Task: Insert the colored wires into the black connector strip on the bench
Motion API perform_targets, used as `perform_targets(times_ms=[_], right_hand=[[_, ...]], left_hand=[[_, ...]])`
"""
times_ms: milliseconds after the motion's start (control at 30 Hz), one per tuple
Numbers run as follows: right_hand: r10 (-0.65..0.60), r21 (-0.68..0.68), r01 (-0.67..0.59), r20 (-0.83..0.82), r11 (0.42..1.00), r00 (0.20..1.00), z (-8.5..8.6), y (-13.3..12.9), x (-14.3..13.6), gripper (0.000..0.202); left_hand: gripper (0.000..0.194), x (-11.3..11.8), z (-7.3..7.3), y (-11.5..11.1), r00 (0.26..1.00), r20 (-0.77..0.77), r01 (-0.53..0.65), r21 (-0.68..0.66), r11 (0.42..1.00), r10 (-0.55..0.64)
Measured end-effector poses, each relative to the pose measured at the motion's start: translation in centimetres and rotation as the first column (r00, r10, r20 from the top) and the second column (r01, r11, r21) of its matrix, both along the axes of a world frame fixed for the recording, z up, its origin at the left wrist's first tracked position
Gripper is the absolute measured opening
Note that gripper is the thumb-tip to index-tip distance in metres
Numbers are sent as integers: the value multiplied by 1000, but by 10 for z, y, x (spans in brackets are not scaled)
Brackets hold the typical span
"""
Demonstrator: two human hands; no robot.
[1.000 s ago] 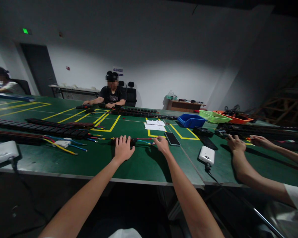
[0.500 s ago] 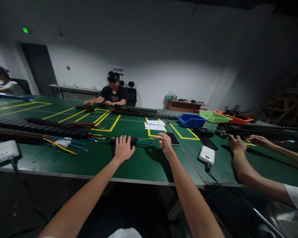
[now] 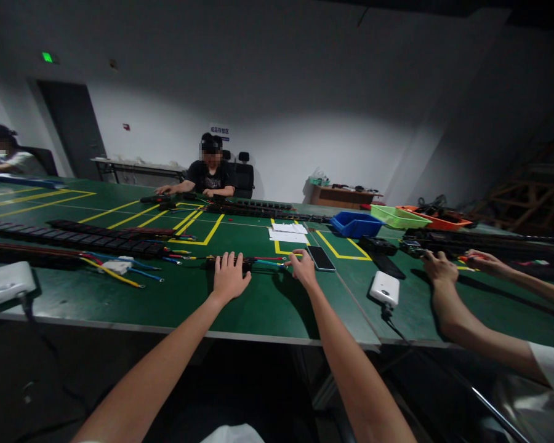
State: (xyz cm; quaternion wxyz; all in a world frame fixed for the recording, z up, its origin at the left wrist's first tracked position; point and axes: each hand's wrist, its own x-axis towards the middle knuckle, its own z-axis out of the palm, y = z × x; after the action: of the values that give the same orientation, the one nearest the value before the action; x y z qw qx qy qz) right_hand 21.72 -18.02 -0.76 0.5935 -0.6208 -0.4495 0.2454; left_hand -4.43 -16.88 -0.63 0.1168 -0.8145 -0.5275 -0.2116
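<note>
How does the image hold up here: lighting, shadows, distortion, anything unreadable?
Head view: dim, with a paler patch on the back wall; head view: a dark shadow lies on the green table below the right hand; head view: the door leans, likely wide-lens distortion; head view: the blue cable is too fine to read at its tip.

Tabletop [image 3: 263,314] is leaving room on nr side btwn L hand [image 3: 229,277] & R hand [image 3: 302,269], also btwn phone [image 3: 322,258] & wht box [image 3: 385,288]; phone is crowding R hand; wires [image 3: 124,279] are blocking farther L.
</note>
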Motion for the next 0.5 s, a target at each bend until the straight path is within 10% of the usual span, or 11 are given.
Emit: perform_targets(times_ms=[500], right_hand=[[58, 38, -50, -241, 998, 969, 4, 4, 3, 30]], left_hand=[[67, 1, -2, 0, 1000, -13, -23, 31, 999, 23]])
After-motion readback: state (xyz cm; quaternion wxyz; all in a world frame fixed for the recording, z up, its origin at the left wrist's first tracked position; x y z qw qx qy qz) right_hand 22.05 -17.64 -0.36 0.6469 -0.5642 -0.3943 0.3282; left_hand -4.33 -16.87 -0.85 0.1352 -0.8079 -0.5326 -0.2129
